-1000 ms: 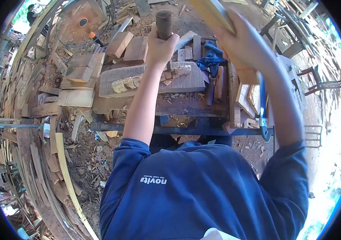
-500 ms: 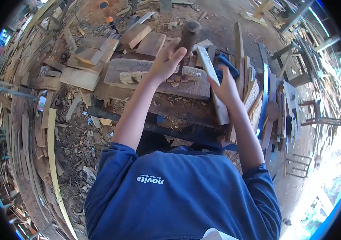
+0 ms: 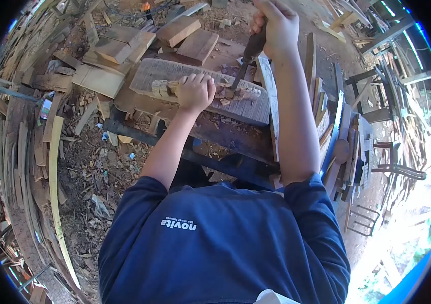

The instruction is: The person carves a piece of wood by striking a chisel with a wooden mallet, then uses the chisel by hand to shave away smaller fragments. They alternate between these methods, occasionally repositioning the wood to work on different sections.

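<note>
My right hand (image 3: 279, 29) is wrapped round the dark handle of a chisel (image 3: 255, 46), raised at the top of the view. The chisel leans, and its blade comes down to the right part of a narrow, rough-cut wood strip (image 3: 248, 93). Fingers curled, my left hand (image 3: 195, 92) grips that strip near its middle and covers part of it. The strip lies along a thick wooden block (image 3: 149, 71), with small chips around the blade tip.
Right of the block stands a pale upright board (image 3: 267, 76), and beyond it a saw blade (image 3: 338, 116) among leaning planks. Cut blocks (image 3: 179, 30) are stacked behind. At the left, long boards (image 3: 56, 167) border ground littered with shavings.
The chisel has passed from my left hand to my right and now tilts. My left hand has come down onto the wood strip. My right hand has left the pale board's side.
</note>
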{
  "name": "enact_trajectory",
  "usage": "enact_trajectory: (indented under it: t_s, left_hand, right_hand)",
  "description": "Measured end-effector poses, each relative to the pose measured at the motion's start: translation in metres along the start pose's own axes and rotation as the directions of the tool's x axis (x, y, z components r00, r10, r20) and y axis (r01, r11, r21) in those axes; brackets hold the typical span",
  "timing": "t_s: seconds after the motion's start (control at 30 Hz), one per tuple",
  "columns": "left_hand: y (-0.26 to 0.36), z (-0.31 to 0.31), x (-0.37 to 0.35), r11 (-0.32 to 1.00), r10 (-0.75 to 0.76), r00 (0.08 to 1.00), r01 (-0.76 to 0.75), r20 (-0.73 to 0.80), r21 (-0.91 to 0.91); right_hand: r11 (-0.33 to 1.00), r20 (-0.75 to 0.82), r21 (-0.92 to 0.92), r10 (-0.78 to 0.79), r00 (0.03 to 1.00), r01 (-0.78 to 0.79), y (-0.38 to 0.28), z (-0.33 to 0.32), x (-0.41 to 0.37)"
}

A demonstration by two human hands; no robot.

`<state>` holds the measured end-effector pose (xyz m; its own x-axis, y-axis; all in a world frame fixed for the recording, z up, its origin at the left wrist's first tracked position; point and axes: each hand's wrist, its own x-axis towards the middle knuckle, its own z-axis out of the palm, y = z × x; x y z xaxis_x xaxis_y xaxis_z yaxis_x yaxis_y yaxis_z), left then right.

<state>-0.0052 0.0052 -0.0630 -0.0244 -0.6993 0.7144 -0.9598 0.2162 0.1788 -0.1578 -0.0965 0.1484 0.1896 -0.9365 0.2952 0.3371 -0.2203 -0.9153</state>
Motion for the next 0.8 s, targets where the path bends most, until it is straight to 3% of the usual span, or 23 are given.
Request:
enact_trajectory:
  t_s: [0.03,0.1,0.37,0.5,0.57,0.6,0.67,0.7,0.73,0.77,0.8]
  left_hand:
    - [0.0,0.0,0.0,0.999,-0.015,1.0,0.014,0.003,0.039]
    - [0.003,0.002,0.0,0.997,-0.036,0.999,0.035,0.012,0.064]
    - [0.0,0.004,-0.001,0.997,-0.037,0.999,0.039,-0.029,0.067]
    - [0.0,0.004,-0.001,0.998,-0.047,0.998,0.048,-0.032,0.049]
    - [-0.001,0.005,-0.001,0.997,-0.046,0.998,0.048,-0.038,0.056]
    - [-0.001,0.005,0.0,0.998,-0.04,0.998,0.042,-0.038,0.054]
    - [-0.002,0.004,0.0,0.998,-0.044,0.998,0.045,-0.037,0.052]
    - [-0.001,0.004,-0.001,0.998,-0.04,0.999,0.042,-0.032,0.042]
    - [0.0,0.004,-0.001,0.998,-0.042,0.999,0.043,-0.03,0.043]
    - [0.0,0.005,-0.002,0.998,-0.042,0.999,0.043,-0.033,0.044]
    - [-0.001,0.005,-0.001,0.998,-0.042,0.998,0.043,-0.038,0.048]
  right_hand:
    - [1.0,-0.009,-0.005,0.007,1.0,-0.008,0.003,-0.004,0.005]
    - [0.994,0.126,0.105,0.002,0.992,-0.015,0.006,-0.014,0.016]
    - [0.953,0.131,0.144,0.248,0.96,-0.266,0.014,-0.025,0.046]
    - [0.95,0.222,0.122,0.257,0.941,-0.288,0.04,-0.043,0.075]
    - [0.847,0.556,0.286,0.235,0.798,-0.448,0.06,-0.066,0.095]
    - [0.846,0.563,0.284,0.234,0.793,-0.452,0.058,-0.06,0.094]
    - [0.895,0.606,0.311,0.072,0.792,-0.319,0.054,-0.054,0.085]
    - [0.894,0.608,0.31,0.074,0.79,-0.322,0.044,-0.044,0.075]
    - [0.927,0.363,0.242,0.187,0.913,-0.286,0.03,-0.029,0.061]
    - [0.949,0.082,0.162,0.259,0.962,-0.269,0.02,-0.021,0.052]
    - [0.95,0.086,0.164,0.256,0.963,-0.267,0.021,-0.025,0.049]
